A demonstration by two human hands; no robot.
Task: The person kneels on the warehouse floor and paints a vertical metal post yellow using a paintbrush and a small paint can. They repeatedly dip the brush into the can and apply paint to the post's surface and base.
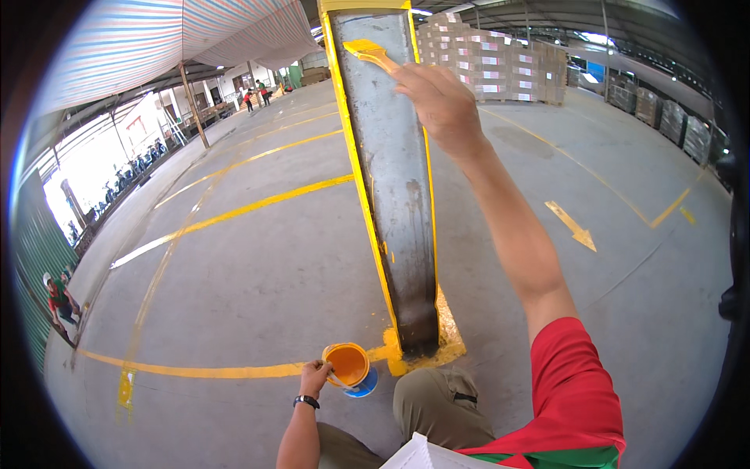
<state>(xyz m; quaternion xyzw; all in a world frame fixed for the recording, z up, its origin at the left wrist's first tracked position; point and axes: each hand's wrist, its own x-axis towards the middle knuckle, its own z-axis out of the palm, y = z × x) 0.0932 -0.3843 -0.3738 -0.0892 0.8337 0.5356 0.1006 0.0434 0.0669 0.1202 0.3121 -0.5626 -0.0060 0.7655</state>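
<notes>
My right hand (441, 108) is closed round the handle of a paintbrush (369, 53), held up high. Yellow paint coats its bristles, which lie at the left inner side of a tall steel column (387, 148). The column's edges are yellow, while its channel-shaped face is bare grey, darker and stained near the foot. Low down on the left, my left hand (315, 377) grips the rim or handle of a small blue paint bucket (366, 385); which of the two is hard to tell. Orange-yellow paint fills part of the bucket, and yellow smears its rim.
The column stands on a yellow-splashed base (449, 332) in front of my knees. Yellow lines (258, 206) and an arrow (572, 225) mark the concrete floor. Stacked cartons (500, 66) stand behind on the right. A person (60, 301) crouches at the far left; others are far back.
</notes>
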